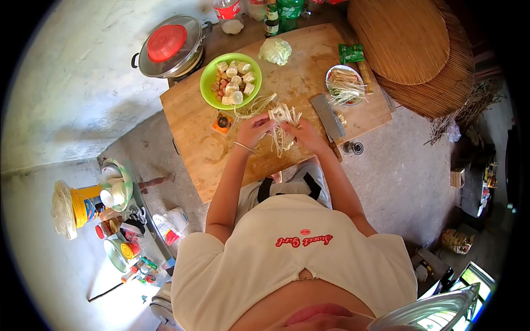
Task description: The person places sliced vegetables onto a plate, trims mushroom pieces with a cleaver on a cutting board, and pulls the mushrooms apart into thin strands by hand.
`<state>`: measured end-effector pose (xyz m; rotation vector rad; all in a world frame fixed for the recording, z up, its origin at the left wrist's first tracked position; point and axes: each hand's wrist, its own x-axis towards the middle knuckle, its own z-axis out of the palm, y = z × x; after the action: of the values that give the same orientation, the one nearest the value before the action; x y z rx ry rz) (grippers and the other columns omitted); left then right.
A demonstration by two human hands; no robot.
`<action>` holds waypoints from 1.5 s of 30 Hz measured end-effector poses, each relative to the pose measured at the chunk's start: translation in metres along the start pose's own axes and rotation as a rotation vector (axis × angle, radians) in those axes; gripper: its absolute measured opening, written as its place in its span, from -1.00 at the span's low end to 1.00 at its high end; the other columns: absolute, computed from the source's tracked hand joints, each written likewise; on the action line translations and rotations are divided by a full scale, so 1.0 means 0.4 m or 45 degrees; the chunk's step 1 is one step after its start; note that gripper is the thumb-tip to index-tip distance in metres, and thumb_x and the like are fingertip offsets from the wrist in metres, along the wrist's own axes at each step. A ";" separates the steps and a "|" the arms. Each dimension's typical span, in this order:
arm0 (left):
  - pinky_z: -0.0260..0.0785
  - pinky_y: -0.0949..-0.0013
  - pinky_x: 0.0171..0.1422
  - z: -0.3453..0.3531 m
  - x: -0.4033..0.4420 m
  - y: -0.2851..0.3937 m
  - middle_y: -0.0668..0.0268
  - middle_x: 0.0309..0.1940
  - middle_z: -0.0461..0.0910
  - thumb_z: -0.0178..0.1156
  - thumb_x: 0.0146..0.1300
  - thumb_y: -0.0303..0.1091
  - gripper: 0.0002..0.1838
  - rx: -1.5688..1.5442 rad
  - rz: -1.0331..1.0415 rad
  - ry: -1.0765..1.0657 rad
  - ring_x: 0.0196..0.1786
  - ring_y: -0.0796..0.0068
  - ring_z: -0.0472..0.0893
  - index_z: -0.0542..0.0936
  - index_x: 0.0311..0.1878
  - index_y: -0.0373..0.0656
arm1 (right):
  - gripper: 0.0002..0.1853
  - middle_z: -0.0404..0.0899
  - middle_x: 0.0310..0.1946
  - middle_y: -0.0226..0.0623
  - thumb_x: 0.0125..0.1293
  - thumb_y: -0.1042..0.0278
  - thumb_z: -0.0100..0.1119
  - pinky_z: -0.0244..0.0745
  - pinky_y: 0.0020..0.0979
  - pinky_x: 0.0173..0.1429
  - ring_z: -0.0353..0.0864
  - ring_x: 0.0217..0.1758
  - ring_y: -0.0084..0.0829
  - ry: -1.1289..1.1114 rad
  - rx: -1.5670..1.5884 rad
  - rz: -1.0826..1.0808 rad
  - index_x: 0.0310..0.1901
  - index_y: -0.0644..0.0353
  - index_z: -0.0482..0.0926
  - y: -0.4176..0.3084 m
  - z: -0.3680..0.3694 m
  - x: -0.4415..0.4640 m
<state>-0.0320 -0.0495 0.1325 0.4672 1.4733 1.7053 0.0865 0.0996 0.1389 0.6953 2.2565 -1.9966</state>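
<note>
Over the front half of the wooden board (193, 149), a bundle of thin pale enoki-like strands (284, 118) is held between both hands. My left hand (256, 129), with a bangle at the wrist, has its fingers closed on the bundle's left side. My right hand (303, 134) grips it from the right. Some strands hang below the hands, and a few loose strands (256, 106) lie behind my left hand. A cleaver (329, 117) lies flat just right of my right hand. A green bowl (208, 71) of corn pieces stands behind my left hand.
A cabbage piece (275, 51) sits at the board's back. A bowl of strips (345, 85) and a green packet (351, 53) are at the right. An orange packet (222, 122) lies at the left. A lidded pan (185, 41) and bottles (290, 16) stand behind.
</note>
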 end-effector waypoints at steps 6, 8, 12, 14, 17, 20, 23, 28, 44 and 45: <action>0.39 0.58 -0.30 0.003 -0.002 0.001 0.31 -0.34 0.58 0.20 0.13 -0.40 -0.73 0.017 -0.032 0.054 -0.33 0.63 0.53 0.51 -0.13 -0.36 | -0.76 0.46 -0.57 -0.49 0.23 0.16 0.08 0.29 -0.63 -0.56 0.39 -0.60 -0.70 0.079 0.081 -0.070 -0.30 0.19 0.53 -0.001 -0.019 0.001; 0.39 0.58 -0.31 0.005 -0.002 0.004 0.30 -0.33 0.58 0.20 0.13 -0.40 -0.73 0.019 -0.054 0.038 -0.34 0.62 0.53 0.51 -0.14 -0.36 | -0.74 0.47 -0.59 -0.47 0.20 0.14 0.10 0.30 -0.57 -0.53 0.40 -0.60 -0.65 0.111 0.068 -0.048 -0.33 0.19 0.53 -0.005 -0.016 -0.002; 0.39 0.57 -0.31 0.009 0.003 -0.001 0.29 -0.33 0.59 0.20 0.12 -0.40 -0.74 0.000 -0.068 0.010 -0.33 0.62 0.54 0.52 -0.16 -0.37 | -0.71 0.47 -0.61 -0.43 0.16 0.08 0.14 0.31 -0.47 -0.45 0.41 -0.57 -0.56 0.117 -0.207 -0.168 -0.29 0.16 0.55 -0.063 0.000 -0.034; 0.40 0.58 -0.30 0.010 0.004 -0.005 0.28 -0.33 0.59 0.19 0.13 -0.39 -0.74 0.036 -0.069 0.015 -0.33 0.62 0.54 0.52 -0.16 -0.36 | -0.68 0.47 -0.59 -0.42 0.14 0.06 0.16 0.31 -0.46 -0.45 0.42 -0.56 -0.56 0.101 -0.205 -0.187 -0.27 0.18 0.55 -0.026 0.001 -0.017; 0.40 0.58 -0.28 0.007 0.000 0.004 0.28 -0.34 0.59 0.16 0.16 -0.36 -0.73 0.034 -0.078 0.016 -0.34 0.61 0.54 0.52 -0.15 -0.35 | -0.65 0.49 -0.55 -0.41 0.14 0.05 0.17 0.32 -0.44 -0.45 0.43 -0.54 -0.57 0.123 -0.180 -0.146 -0.24 0.21 0.56 0.045 -0.023 0.016; 0.40 0.57 -0.25 -0.007 0.001 0.003 0.27 -0.34 0.59 0.13 0.18 -0.33 -0.73 -0.040 -0.101 0.043 -0.34 0.60 0.54 0.52 -0.13 -0.33 | -0.68 0.51 -0.50 -0.46 0.18 0.11 0.13 0.31 -0.54 -0.47 0.42 -0.50 -0.65 0.206 0.022 -0.052 -0.22 0.21 0.56 0.019 -0.053 -0.003; 0.43 0.55 -0.22 -0.013 0.003 -0.003 0.24 -0.30 0.59 0.12 0.19 -0.35 -0.73 -0.134 -0.124 0.068 -0.30 0.55 0.56 0.51 -0.12 -0.33 | -0.72 0.50 -0.49 -0.53 0.22 0.16 0.09 0.29 -0.64 -0.51 0.39 -0.50 -0.73 0.227 0.219 -0.061 -0.20 0.20 0.55 -0.011 -0.058 -0.011; 0.47 0.51 -0.17 0.001 0.004 0.000 0.23 -0.27 0.58 0.12 0.18 -0.40 -0.74 -0.214 -0.121 0.005 -0.27 0.53 0.57 0.50 -0.11 -0.35 | -0.71 0.51 -0.50 -0.48 0.19 0.14 0.13 0.30 -0.58 -0.51 0.42 -0.51 -0.68 0.145 0.145 -0.168 -0.19 0.18 0.54 -0.019 -0.013 -0.012; 0.44 0.56 -0.27 -0.011 0.010 -0.013 0.31 -0.33 0.56 0.17 0.15 -0.39 -0.72 -0.113 -0.103 0.061 -0.34 0.62 0.53 0.51 -0.09 -0.33 | -0.74 0.49 -0.55 -0.46 0.19 0.18 0.12 0.29 -0.58 -0.58 0.38 -0.62 -0.68 0.294 0.323 -0.081 -0.27 0.23 0.53 0.007 -0.070 0.006; 0.45 0.55 -0.24 -0.008 0.011 -0.009 0.30 -0.32 0.57 0.15 0.16 -0.40 -0.72 -0.131 -0.094 0.057 -0.31 0.60 0.54 0.51 -0.09 -0.33 | -0.75 0.49 -0.53 -0.46 0.20 0.20 0.11 0.29 -0.59 -0.58 0.38 -0.62 -0.68 0.209 0.365 -0.082 -0.25 0.22 0.52 0.000 -0.074 0.003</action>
<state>-0.0357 -0.0484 0.1273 0.3180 1.4093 1.7332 0.0930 0.1282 0.1432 0.8482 2.1193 -2.4080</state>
